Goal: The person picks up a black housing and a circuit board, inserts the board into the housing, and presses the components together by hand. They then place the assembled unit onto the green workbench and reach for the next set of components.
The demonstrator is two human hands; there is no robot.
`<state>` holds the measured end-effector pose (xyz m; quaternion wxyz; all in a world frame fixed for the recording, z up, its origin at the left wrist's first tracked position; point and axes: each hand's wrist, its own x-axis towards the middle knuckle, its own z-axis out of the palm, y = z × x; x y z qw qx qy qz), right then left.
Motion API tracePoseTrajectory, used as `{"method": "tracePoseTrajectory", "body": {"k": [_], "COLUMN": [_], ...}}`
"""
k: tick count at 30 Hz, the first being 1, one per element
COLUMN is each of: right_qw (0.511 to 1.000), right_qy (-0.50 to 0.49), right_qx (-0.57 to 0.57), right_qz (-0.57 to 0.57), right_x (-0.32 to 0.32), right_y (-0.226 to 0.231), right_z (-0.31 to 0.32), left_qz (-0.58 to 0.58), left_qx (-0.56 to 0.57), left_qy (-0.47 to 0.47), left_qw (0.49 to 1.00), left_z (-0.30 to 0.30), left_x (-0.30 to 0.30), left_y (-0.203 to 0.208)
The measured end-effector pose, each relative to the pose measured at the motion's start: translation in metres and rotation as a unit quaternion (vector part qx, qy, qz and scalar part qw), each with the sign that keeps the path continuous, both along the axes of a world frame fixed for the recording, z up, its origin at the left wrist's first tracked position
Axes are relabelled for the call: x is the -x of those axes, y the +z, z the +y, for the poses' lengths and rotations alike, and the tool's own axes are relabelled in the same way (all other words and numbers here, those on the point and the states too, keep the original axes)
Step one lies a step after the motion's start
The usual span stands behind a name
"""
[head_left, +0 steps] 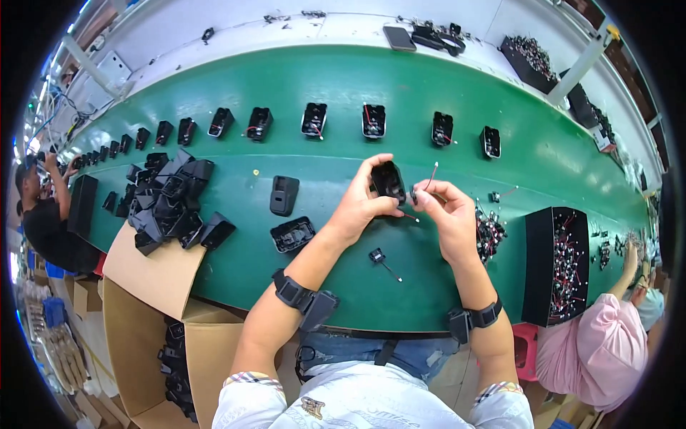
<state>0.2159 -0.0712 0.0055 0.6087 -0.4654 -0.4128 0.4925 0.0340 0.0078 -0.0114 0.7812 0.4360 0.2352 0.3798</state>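
My left hand [355, 207] is closed around a black plastic housing [386, 179], its hollow side facing up. My right hand [450, 218] pinches a small dark part with a thin wire lead [434, 175] close to the housing's right edge. A second wire with a white plug [412, 218] shows below the housing; where it starts is hidden. One small wired part [377, 256] lies on the green table between my forearms. Left of my hands are two more black housings, one closed side up [284, 195] and one hollow side up [292, 234].
Wired housings [373, 121] stand in a long row across the table. At left is a heap of black housings [171, 189] beside an open carton [146, 357]. Loose wired parts [490, 232] and a full black box [537, 268] lie right. People sit at left [53, 229] and right [593, 350].
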Motion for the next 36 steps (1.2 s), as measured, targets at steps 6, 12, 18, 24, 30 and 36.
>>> {"method": "tracePoseTrajectory", "body": {"k": [6,12,18,24,30,36], "right_qw": [0.997,0.953,0.91,0.891,0.859,0.845], "right_qy": [-0.025,-0.069,-0.092,-0.095,-0.106,-0.101], "right_qx": [-0.046,-0.152,-0.205,-0.22,-0.261,-0.276], "right_qz": [-0.054,-0.255,-0.349,-0.386,-0.427,-0.448], "right_x": [-0.004,0.003,0.002,0.0,-0.002,0.003], "right_y": [0.003,0.004,0.006,0.007,0.01,0.015], "right_z": [-0.001,-0.004,-0.005,-0.004,-0.002,-0.004], "left_qz": [0.12,0.179,0.145,0.118,0.135,0.137], "left_qx": [-0.126,-0.269,-0.269,-0.257,-0.259,-0.294], "left_qy": [0.028,0.094,0.078,0.077,0.052,0.056], "left_qw": [0.984,0.942,0.949,0.956,0.955,0.944], "left_z": [-0.011,-0.011,-0.008,-0.008,-0.01,-0.01], "left_x": [-0.007,-0.01,-0.012,-0.011,-0.009,-0.009], "left_y": [0.003,0.005,0.001,0.002,0.006,0.003]}}
